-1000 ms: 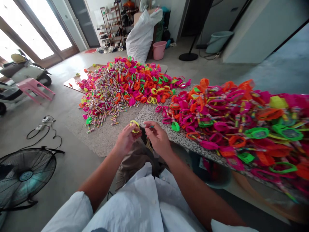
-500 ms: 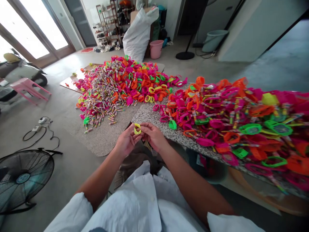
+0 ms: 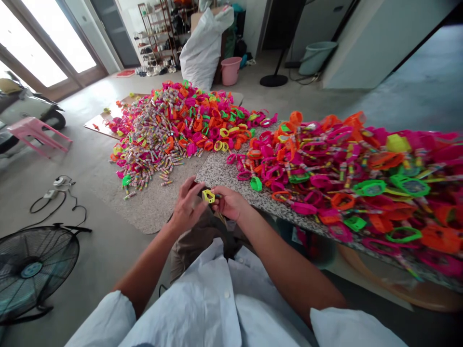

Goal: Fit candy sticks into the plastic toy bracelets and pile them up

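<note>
A yellow plastic toy watch (image 3: pixel 208 196), bent into a loop, is pinched in the fingertips of my right hand (image 3: pixel 231 203) above my lap. My left hand (image 3: pixel 186 208) is beside it with its fingers raised and apart; its thumb is close to the watch, and I cannot tell if it touches. Just ahead lies the speckled stone tabletop (image 3: pixel 213 173). To the right, a long heap of toy watches (image 3: pixel 318 173) in pink, orange, green and yellow covers the stone.
Another heap of toy watches (image 3: pixel 202 113) rises at the far left, with many small wrapped candy tubes (image 3: pixel 152 125). A floor fan (image 3: pixel 32 270) and a pink stool (image 3: pixel 38 132) stand at left. Behind are a white sack (image 3: pixel 202 48) and a pink bucket (image 3: pixel 230 71).
My left hand has let go of the yellow toy watch and lifted its fingers apart. The watch has turned and stays in my right hand. The whole view has shifted slightly.
</note>
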`<state>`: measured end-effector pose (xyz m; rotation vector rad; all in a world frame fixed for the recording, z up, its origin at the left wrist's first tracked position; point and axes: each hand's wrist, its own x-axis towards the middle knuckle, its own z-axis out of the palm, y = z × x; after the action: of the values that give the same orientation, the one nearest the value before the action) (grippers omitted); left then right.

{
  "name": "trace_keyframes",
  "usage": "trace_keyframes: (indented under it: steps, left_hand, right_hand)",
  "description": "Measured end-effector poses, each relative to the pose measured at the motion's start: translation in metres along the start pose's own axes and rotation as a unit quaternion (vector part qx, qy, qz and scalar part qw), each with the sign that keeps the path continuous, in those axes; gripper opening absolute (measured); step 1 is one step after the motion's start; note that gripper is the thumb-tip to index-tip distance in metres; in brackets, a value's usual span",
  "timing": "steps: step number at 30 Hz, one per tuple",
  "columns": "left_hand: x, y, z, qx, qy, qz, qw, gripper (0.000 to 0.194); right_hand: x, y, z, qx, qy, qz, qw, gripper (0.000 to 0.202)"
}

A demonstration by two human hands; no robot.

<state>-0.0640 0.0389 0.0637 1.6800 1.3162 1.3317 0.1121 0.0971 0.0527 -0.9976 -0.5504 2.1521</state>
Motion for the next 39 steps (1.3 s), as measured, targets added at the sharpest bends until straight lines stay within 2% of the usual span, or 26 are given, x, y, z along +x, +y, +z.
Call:
trace_keyframes:
  steps: [2,4,6,7,9,11,13,15,22,30,39]
  left_hand:
    - [0.0,-0.001,-0.007,0.081,-0.08,0.102,0.988,0.036]
    - [0.0,-0.004,-0.009,0.128,-0.113,0.163,0.972,0.02]
    - [0.0,-0.008,-0.008,0.148,-0.086,0.186,0.968,0.01]
    - [-0.001,-0.01,-0.007,0.147,-0.059,0.181,0.971,0.009]
    - [-0.003,-0.012,-0.005,0.133,0.0,0.149,0.98,0.01]
    - [-0.003,-0.011,-0.005,0.112,0.037,0.116,0.986,0.013]
    - [-0.003,-0.008,-0.004,0.096,0.045,0.101,0.989,0.014]
    - [-0.002,-0.006,-0.003,0.097,0.036,0.104,0.989,0.014]
    - [0.0,-0.006,0.003,0.15,0.047,0.174,0.972,0.008]
    - [-0.001,-0.004,0.002,0.2,0.026,0.228,0.953,0.008]
    - [0.0,-0.008,0.001,0.28,-0.041,0.245,0.927,0.007]
  right_hand:
    - [0.0,-0.001,0.001,-0.005,0.004,-0.01,1.0,0.016]
    - [-0.001,-0.001,0.004,-0.01,0.004,-0.023,1.0,0.019]
    - [-0.004,0.0,0.007,-0.027,0.018,-0.067,0.997,0.024]
    - [-0.007,0.001,0.008,-0.049,0.03,-0.112,0.992,0.025]
    - [-0.015,0.003,0.009,-0.112,0.037,-0.221,0.968,0.027]
    - [-0.026,0.005,0.01,-0.172,0.009,-0.292,0.941,0.027]
    - [-0.037,0.008,0.012,-0.2,-0.025,-0.296,0.934,0.028]
    - [-0.045,0.01,0.014,-0.214,-0.028,-0.289,0.933,0.03]
    - [-0.049,0.015,0.016,-0.236,0.023,-0.304,0.923,0.028]
    - [-0.054,0.014,0.014,-0.276,0.053,-0.301,0.911,0.026]
    - [-0.056,0.015,0.014,-0.27,0.047,-0.285,0.918,0.028]
